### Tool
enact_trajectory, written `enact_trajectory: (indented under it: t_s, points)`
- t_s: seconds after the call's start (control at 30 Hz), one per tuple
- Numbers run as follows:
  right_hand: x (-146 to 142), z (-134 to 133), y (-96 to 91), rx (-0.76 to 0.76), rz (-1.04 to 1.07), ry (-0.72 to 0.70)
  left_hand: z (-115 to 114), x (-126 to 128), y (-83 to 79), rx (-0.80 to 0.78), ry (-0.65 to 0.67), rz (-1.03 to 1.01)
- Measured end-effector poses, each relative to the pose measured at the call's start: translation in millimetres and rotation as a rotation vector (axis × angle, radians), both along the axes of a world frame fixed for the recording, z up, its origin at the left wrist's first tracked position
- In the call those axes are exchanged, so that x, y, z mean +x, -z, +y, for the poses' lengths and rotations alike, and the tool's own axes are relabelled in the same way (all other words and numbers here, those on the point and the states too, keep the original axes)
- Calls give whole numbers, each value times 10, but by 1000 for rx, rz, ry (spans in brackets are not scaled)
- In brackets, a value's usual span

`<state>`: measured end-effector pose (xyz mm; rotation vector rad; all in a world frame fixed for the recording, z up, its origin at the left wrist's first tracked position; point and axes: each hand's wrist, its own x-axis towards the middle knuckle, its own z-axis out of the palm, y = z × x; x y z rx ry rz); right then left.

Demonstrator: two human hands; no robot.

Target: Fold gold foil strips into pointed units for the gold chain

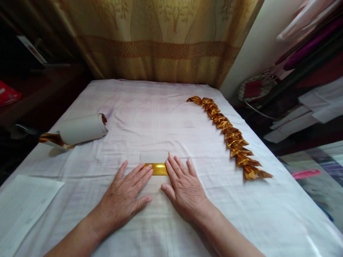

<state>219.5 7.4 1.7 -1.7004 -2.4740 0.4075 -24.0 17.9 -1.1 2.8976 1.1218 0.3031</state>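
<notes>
A small sheet of gold foil paper [159, 169] lies on the cloth in front of me, its near part folded up so a shiny gold strip shows. Beyond the strip, the paper's white face [153, 156] is flat on the cloth. My left hand [125, 194] rests with stretched fingers on the strip's left end. On the right end, my right hand [186, 187] lies flat, fingers extended and thumb apart. Both hands press on the paper without gripping it. Fingertips cover the strip's two ends.
A row of folded gold foil pieces [233, 137] runs along the right side. At left lies a white-backed gold roll [83, 129], with a dark-handled object at its left end. A white paper sheet [25, 207] is at near left. A curtain [171, 60] hangs behind.
</notes>
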Motion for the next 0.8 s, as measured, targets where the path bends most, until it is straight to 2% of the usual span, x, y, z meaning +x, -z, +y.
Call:
enact_trajectory:
  t_s: [0.1, 0.23, 0.43, 0.63, 0.8]
  points:
    - [-4, 1, -13, 14, 1, -2, 36, -65, 0, 7, -19, -40]
    - [-43, 1, -18, 62, -7, 28, 131, -59, 0, -11, -59, -195]
    - [-202, -36, -113, 274, 39, 2, 178, 3, 4, -35, -70, -314]
    - [-409, -7, -209, 204, 147, -45, 174, -19, 24, 6, -128, -308]
    - [-442, 37, -127, 252, 277, 27, 202, -64, 61, -18, -169, -323]
